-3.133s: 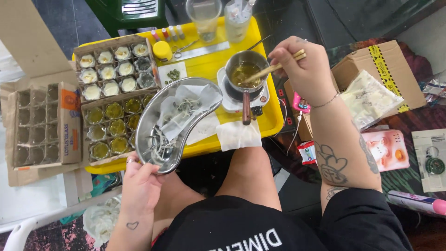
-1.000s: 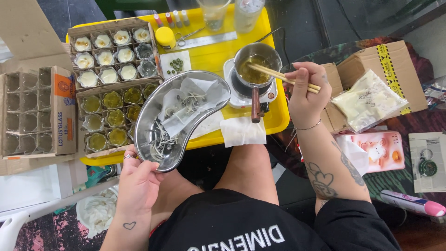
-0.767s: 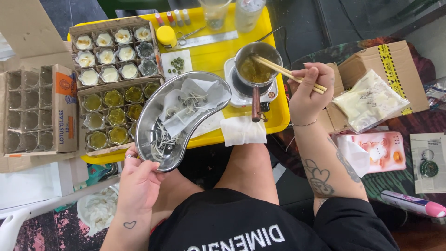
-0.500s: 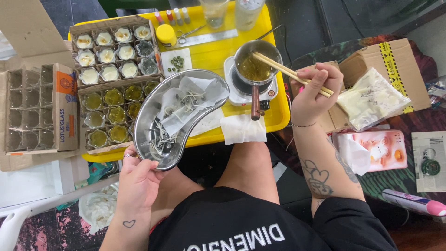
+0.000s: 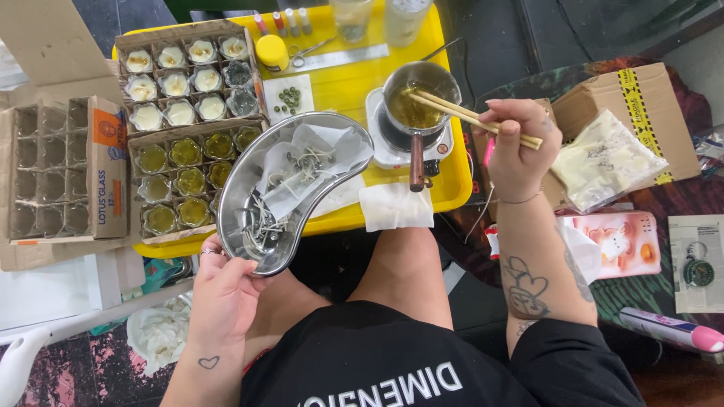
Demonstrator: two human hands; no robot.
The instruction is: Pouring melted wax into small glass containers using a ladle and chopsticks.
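Steel gleamed in the head view: a kidney-shaped metal dish, lined with crumpled paper and small wicks, lay tilted over the front edge of the yellow tray. The left hand gripped the dish's near rim, fingers curled closed around it. The right hand was closed on a pair of wooden chopsticks, their tips resting in the small saucepan of yellowish liquid on a white burner. Boxes of filled glass cups stood just left of the dish.
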